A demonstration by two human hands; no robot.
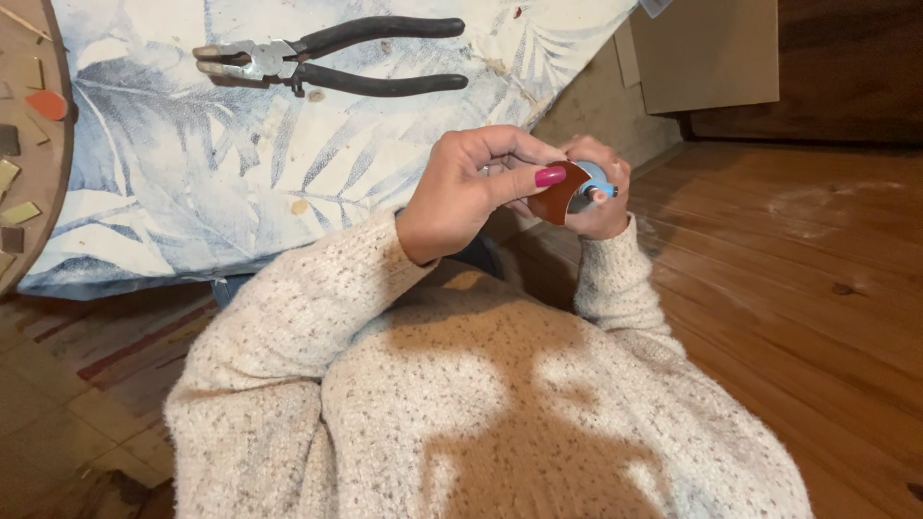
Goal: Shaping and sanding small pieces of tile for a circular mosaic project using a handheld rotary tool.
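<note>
Left hand: the left hand (471,187), at frame centre, is curled closed, its thumb with a pink nail pressed onto the reddish-brown curved tile piece (558,195).
Right hand: the right hand (601,197), just right of centre and touching the left, is closed around a small blue-headed tool (598,183); its fingers wrap the handle, most of which is hidden.
Tile piece: a crescent-like shard held between both hands above the lap, with the blue tool head touching its upper edge.
Sleeves: cream flecked sweater sleeves (317,317) fill the lower frame.
Progress: judging by its curved outline, the piece looks already partly shaped; it is in the hands, not set among the other tiles.
Surface: a surface covered by a blue leaf-print cloth (192,192), upper left.
Pliers: black-handled pliers (327,60) lie on the cloth at the top, untouched.
Mosaic board: a round brown board (53,183) at the far left edge carries small coloured tiles (19,213) with gaps between them.
Floor: a wooden floor (788,269) at right.
</note>
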